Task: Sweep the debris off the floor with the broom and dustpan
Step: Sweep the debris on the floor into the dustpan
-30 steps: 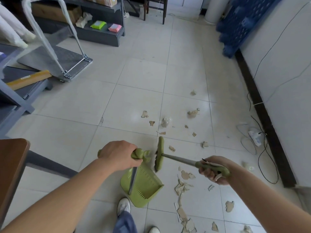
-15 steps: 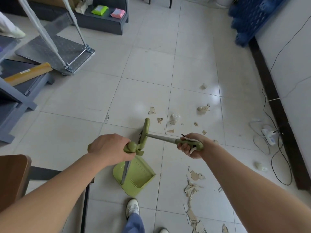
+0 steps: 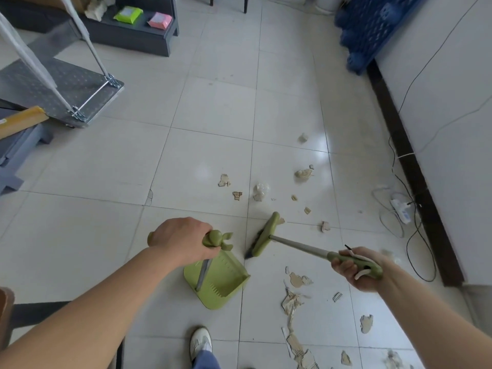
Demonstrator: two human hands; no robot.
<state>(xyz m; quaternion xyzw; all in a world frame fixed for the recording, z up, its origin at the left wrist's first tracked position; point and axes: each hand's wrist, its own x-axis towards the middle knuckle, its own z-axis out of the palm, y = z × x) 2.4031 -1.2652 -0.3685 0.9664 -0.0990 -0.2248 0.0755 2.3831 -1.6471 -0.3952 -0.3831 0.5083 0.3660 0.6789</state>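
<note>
My left hand [image 3: 182,242] grips the green top of the dustpan handle. The green dustpan [image 3: 218,282] rests on the tiled floor below it, mouth toward the right. My right hand [image 3: 358,270] holds the green grip of the broom. The broom [image 3: 265,235] has a grey shaft and a green head, with dark bristles touching the floor just above and right of the dustpan mouth. Torn cardboard debris [image 3: 292,302] lies to the right of the dustpan, and smaller scraps [image 3: 303,173] are scattered farther out past the broom head.
My white shoe [image 3: 201,342] stands below the dustpan. A metal platform cart [image 3: 61,86] and grey shelving [image 3: 127,35] are at the far left. Cables and a white adapter [image 3: 402,209] lie along the dark skirting at the right wall. Blue pallets [image 3: 372,25] lean at the back right.
The broom head has swung from above the dustpan handle out to the right and down to the floor. My right hand moved right and nearer to me. The dustpan has barely shifted.
</note>
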